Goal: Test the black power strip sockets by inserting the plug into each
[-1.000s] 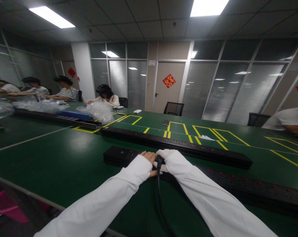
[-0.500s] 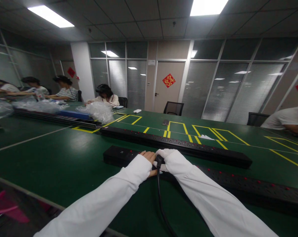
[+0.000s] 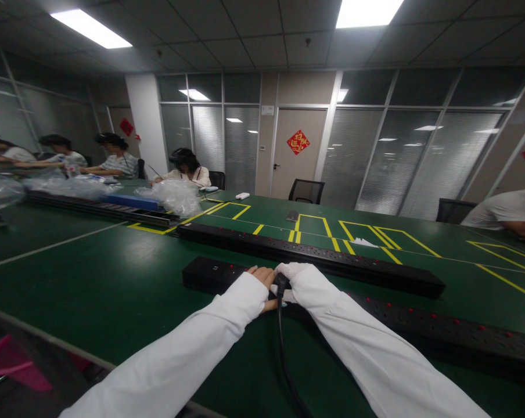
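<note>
A long black power strip (image 3: pixel 441 328) with red switches lies across the green table in front of me. My left hand (image 3: pixel 265 281), bare, is wrapped over the strip near its left end, thumb on the near side. Close beside it, my right hand (image 3: pixel 295 276), in a white glove, is closed on a black power plug (image 3: pixel 280 283) at the strip's top face. The plug's black cable (image 3: pixel 284 360) hangs toward me between my forearms. My fingers hide the plug's pins and the socket under them.
Behind lies a second black power strip (image 3: pixel 306 253). Clear plastic bags (image 3: pixel 175 196) and a blue bar (image 3: pixel 129 201) are at the left. Yellow tape marks the green table (image 3: pixel 92 278). Several people sit around it. A pink bin (image 3: pixel 14 363) stands below the near edge.
The view has shifted very slightly. Both hands, the plug and the strip stay in place.
</note>
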A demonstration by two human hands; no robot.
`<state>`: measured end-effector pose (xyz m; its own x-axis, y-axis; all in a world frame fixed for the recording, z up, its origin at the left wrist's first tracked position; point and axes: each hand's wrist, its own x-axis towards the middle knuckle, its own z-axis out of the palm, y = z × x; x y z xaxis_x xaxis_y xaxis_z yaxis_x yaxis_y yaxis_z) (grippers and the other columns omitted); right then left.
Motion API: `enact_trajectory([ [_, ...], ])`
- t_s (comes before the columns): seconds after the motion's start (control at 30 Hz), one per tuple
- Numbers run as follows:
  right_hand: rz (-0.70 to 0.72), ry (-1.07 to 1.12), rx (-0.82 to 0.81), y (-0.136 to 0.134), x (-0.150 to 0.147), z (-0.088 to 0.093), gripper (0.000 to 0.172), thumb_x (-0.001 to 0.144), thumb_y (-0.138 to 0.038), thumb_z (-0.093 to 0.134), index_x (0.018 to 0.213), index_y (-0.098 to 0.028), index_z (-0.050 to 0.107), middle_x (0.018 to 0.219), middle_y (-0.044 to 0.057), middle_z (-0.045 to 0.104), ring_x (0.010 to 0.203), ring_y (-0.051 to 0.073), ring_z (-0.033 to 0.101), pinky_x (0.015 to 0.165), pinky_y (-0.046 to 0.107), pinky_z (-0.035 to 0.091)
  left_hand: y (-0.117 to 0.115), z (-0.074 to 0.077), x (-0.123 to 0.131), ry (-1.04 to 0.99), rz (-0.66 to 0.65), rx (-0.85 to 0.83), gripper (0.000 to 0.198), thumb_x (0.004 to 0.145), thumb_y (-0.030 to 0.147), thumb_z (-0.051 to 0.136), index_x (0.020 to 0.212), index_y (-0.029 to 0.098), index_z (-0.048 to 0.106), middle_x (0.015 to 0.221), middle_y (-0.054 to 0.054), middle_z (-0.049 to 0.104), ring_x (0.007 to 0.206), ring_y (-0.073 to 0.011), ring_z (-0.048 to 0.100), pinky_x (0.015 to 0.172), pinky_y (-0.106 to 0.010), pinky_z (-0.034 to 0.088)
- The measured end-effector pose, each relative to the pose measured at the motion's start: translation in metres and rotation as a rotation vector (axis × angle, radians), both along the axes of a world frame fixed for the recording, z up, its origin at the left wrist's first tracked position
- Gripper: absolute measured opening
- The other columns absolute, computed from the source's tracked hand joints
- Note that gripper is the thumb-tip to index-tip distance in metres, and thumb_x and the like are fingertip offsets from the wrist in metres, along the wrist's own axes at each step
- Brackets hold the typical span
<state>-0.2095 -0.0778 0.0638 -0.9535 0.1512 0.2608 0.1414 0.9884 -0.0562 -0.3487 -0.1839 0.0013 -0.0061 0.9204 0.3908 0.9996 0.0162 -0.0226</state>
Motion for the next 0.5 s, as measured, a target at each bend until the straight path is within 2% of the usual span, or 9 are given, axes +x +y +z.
enact_trajectory([
  [0.33, 0.014, -0.014, 0.014, -0.0013, 0.0023, 0.0022, 0.045, 0.081, -0.059, 0.046, 0.100, -0.019, 0.055, 0.087, 0.005, 0.060, 0.076, 0.015, 0.052, 0.064, 0.025, 0.030, 0.0014, -0.0014, 0.0009, -0.002, 0.023, 0.015, 0.056, 0.072, 0.055, 0.058, 0.110, 0.014, 0.050, 0.110, -0.011, 0.059, 0.104, -0.0269, 0.052, 0.095, -0.041, 0.035],
  [0.5, 0.014, -0.012, 0.020, -0.0015, 0.0020, 0.0020, 0.044, 0.081, -0.058, 0.047, 0.099, -0.019, 0.055, 0.088, 0.004, 0.061, 0.077, 0.015, 0.052, 0.065, 0.025, 0.030, 0.0003, -0.0016, 0.0008, 0.004, 0.007, 0.017, 0.059, 0.074, 0.057, 0.055, 0.113, 0.013, 0.048, 0.111, -0.011, 0.058, 0.105, -0.0274, 0.051, 0.096, -0.042, 0.034],
])
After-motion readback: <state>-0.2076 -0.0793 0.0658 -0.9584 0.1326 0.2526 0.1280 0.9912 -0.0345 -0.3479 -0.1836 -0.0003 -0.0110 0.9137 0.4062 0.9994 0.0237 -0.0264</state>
